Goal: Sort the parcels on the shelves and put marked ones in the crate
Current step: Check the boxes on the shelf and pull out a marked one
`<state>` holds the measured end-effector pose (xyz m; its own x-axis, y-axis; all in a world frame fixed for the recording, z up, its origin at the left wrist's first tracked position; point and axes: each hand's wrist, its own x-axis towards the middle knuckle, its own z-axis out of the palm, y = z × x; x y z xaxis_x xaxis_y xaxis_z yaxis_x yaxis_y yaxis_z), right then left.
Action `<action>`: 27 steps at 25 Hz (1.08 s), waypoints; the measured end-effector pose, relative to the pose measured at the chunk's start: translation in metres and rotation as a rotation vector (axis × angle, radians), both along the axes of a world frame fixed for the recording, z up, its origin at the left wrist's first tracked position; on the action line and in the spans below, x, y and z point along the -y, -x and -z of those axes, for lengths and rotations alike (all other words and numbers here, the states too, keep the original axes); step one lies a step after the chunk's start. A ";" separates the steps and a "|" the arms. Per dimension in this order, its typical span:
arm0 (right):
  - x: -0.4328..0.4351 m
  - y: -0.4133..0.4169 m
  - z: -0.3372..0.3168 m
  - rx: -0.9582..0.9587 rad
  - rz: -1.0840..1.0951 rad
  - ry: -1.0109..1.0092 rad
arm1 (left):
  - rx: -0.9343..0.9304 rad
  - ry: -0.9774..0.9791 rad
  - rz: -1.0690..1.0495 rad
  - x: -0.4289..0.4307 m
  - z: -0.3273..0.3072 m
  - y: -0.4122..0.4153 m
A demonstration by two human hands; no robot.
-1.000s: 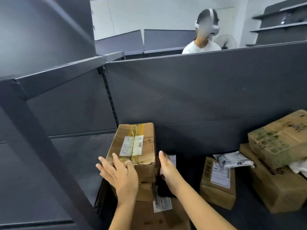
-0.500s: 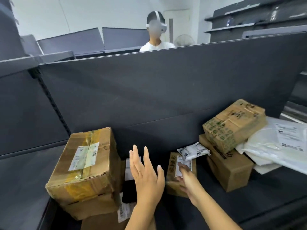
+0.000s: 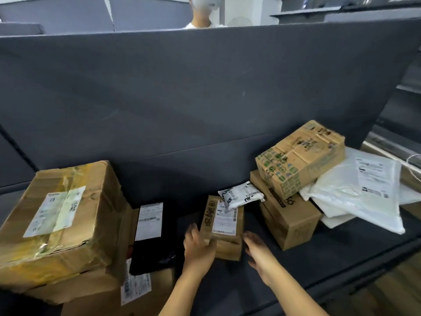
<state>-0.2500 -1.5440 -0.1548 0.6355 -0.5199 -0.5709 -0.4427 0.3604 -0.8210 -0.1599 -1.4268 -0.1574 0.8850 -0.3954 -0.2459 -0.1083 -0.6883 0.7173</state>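
A small brown box [image 3: 224, 222] with a white label lies on the dark shelf [image 3: 284, 270], and a small white printed pouch [image 3: 241, 195] rests on its far end. My left hand [image 3: 198, 247] grips the box's near left corner, thumb over the top edge. My right hand [image 3: 257, 249] hovers just right of the box with straight fingers; I cannot tell whether it touches. No crate is in view.
A large taped box [image 3: 61, 215] sits on other boxes at the left, a black parcel [image 3: 155, 236] beside it. On the right, a green-printed box [image 3: 300, 158] tops a brown box [image 3: 289, 220], with white mailers [image 3: 355, 190] alongside. A person [image 3: 200, 12] stands behind the grey panel [image 3: 205, 99].
Both hands left the large taped box and moved right to the small brown box. My left hand now grips its corner, and my view has swung right and down.
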 end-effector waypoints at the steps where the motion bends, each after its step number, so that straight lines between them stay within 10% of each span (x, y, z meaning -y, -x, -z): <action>1: 0.000 -0.003 0.001 -0.016 -0.011 -0.015 | -0.079 0.026 -0.011 0.000 0.005 -0.005; 10: 0.002 -0.040 0.021 -0.057 0.021 -0.008 | -0.445 0.092 -0.040 0.010 0.073 -0.053; 27: -0.043 -0.004 0.010 0.426 0.171 -0.016 | -0.204 0.783 -0.242 -0.041 -0.021 0.003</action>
